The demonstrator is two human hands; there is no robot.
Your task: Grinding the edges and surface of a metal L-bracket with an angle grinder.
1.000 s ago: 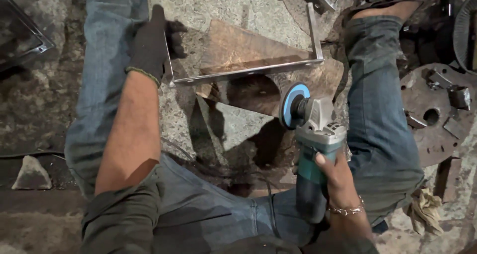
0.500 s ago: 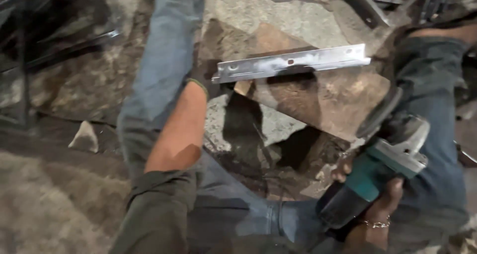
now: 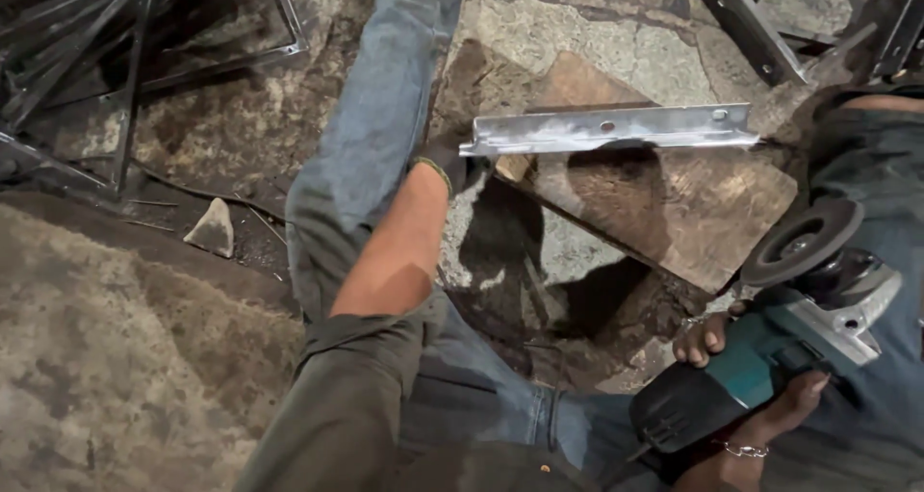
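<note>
My left hand, in a dark glove, grips the left end of a shiny metal angle bar with holes in it and holds it level above a wooden board. My right hand holds a teal angle grinder at the lower right. Its dark disc points up and away from the bar. I sit on the ground with my jeans-clad legs spread on either side of the board.
Dark metal frames lie stacked at the upper left. More steel bars lean at the upper right. A small stone lies on the rough stone-and-dirt floor left of my left leg.
My left hand has lifted the bar and turned it so it hangs level over the board. My right hand has pulled the grinder down and to the right, away from the bar.
</note>
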